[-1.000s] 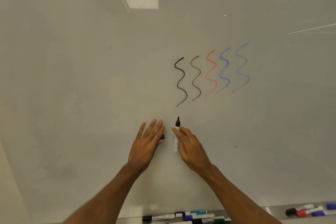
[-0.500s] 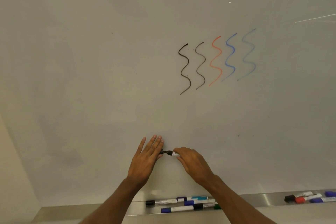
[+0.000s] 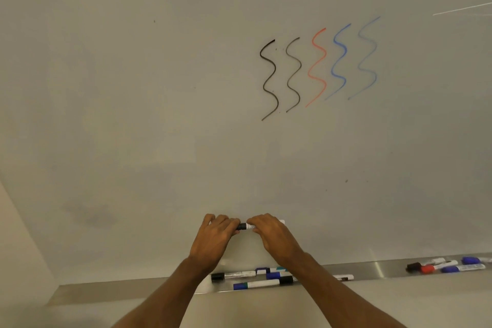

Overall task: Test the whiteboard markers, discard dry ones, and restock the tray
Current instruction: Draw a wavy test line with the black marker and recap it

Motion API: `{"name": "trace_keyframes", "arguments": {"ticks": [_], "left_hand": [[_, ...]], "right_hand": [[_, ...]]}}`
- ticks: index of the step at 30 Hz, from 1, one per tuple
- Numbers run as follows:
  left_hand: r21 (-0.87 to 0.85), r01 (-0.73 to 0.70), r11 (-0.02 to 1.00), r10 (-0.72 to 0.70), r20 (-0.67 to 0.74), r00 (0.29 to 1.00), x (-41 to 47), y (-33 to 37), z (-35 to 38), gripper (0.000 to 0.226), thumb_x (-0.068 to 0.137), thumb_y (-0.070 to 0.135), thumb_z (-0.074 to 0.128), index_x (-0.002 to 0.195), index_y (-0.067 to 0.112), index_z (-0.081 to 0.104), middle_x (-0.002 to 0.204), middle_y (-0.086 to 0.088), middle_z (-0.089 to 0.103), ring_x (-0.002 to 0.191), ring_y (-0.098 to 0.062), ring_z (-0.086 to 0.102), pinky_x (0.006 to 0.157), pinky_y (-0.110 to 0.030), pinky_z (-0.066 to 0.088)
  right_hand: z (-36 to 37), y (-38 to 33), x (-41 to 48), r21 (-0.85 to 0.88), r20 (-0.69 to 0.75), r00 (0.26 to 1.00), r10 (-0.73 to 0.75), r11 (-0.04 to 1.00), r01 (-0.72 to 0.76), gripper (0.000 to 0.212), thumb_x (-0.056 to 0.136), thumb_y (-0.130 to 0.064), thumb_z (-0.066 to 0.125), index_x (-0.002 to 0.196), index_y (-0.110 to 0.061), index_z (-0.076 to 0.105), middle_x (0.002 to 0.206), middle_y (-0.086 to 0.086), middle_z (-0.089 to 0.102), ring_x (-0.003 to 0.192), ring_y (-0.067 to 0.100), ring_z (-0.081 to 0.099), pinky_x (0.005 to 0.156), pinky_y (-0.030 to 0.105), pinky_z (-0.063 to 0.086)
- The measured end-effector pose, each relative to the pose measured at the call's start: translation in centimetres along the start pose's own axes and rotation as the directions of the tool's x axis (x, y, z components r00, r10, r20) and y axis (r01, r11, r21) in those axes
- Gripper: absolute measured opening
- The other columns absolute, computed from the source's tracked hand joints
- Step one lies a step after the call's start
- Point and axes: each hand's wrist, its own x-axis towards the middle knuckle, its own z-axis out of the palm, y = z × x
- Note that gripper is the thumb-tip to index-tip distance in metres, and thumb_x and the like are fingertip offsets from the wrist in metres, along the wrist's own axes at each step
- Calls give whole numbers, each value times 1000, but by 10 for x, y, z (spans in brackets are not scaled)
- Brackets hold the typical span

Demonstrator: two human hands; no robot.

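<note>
Two hands meet in front of the whiteboard (image 3: 133, 114), sharing one black whiteboard marker (image 3: 246, 226) that lies level between them. The left hand (image 3: 213, 237) has its fingers curled down over the marker's black cap end. The right hand (image 3: 274, 237) is wrapped round the white barrel, and a sliver of the barrel's far end peeks out past its knuckles. Only a short stretch of the marker shows in the gap between the two hands, where black cap meets white barrel. From where I stand I cannot tell whether the cap is pressed fully home. Up and to the right of the hands, five wavy test lines run side by side on the board: two black squiggles (image 3: 269, 80), one red squiggle (image 3: 316, 66), then two blue squiggles (image 3: 339, 61), the outermost paler than the rest. Below the hands, the metal tray (image 3: 378, 271) runs along the foot of the board. Between the forearms a small cluster of capped markers lies in it, with a black-capped marker (image 3: 234, 275) under the left wrist and a blue-capped marker (image 3: 255, 284) just nearer me; the right forearm hides part of that cluster. Well off to the right of the right hand lies a second cluster in the tray, with a red-capped marker (image 3: 427, 269) among black and blue ones.
</note>
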Motion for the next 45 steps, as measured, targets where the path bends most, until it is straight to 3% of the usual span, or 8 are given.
{"name": "trace_keyframes", "arguments": {"ticks": [2, 8, 21, 24, 26, 28, 33, 45], "left_hand": [[-9, 36, 999, -35, 64, 997, -4, 3, 4, 27, 69, 23, 87, 91, 20, 72, 79, 4, 72, 71, -15, 65, 76, -30, 28], [-24, 51, 998, -47, 157, 987, -12, 11, 11, 40, 55, 24, 94, 90, 20, 73, 78, 3, 72, 69, -15, 66, 77, -30, 35], [-150, 20, 989, 24, 284, 958, -28, 51, 46, 34, 69, 32, 85, 96, 26, 67, 96, 9, 70, 89, -13, 66, 83, -32, 32], [-166, -7, 986, 59, 307, 950, -25, 78, 62, 15, 83, 38, 70, 94, 29, 67, 96, 11, 69, 90, -11, 66, 84, -34, 41], [-209, 4, 978, 68, 337, 939, -20, 98, 73, 13, 88, 37, 56, 91, 29, 66, 94, 11, 69, 88, -12, 65, 84, -34, 36], [-248, 20, 968, 83, 396, 915, -12, 120, 82, 8, 89, 30, 61, 95, 28, 66, 98, 8, 69, 91, -14, 65, 86, -36, 40], [-308, 65, 949, 107, 509, 854, 17, 183, 108, 26, 103, 25, 40, 125, 24, 54, 131, 3, 57, 123, -18, 48, 104, -37, 23], [-361, 175, 916, 61, 557, 828, 98, 319, 198, 37, 93, 7, 53, 126, 23, 55, 128, 2, 60, 116, -21, 55, 97, -36, 37]], "right_hand": [[6, -2, -5, 14, 11, 1000, 25, 1000, -25, 35, 68, 4, 75, 99, -11, 70, 89, 4, 71, 78, 16, 67, 69, 25, 55], [19, -9, -17, 19, -11, 998, 64, 998, -64, 40, 63, 8, 79, 98, -10, 70, 87, 5, 71, 77, 17, 68, 67, 25, 56], [9, 3, -72, -182, 12, 992, 122, 976, -118, 25, 69, -25, 82, 91, -20, 72, 85, -5, 71, 78, 12, 65, 71, 26, 54], [-2, 7, -100, -260, 5, 978, 209, 944, -201, 12, 79, -26, 64, 88, -23, 71, 83, -8, 70, 77, 11, 65, 71, 24, 50], [-10, 13, -117, -285, 7, 961, 275, 922, -262, 27, 82, -28, 44, 87, -25, 71, 84, -11, 70, 76, 9, 64, 71, 22, 47], [-19, 24, -134, -300, 5, 944, 329, 902, -312, 30, 82, -26, 40, 87, -25, 70, 85, -11, 69, 77, 10, 64, 71, 23, 48], [-47, 67, -171, -287, 45, 877, 478, 847, -447, 18, 78, -18, 72, 95, -21, 72, 91, -5, 71, 83, 14, 65, 75, 27, 53], [-107, 217, -234, -375, 45, 803, 594, 755, -538, 26, 68, -13, 82, 92, -17, 74, 87, 0, 73, 81, 19, 68, 75, 30, 52]]}}
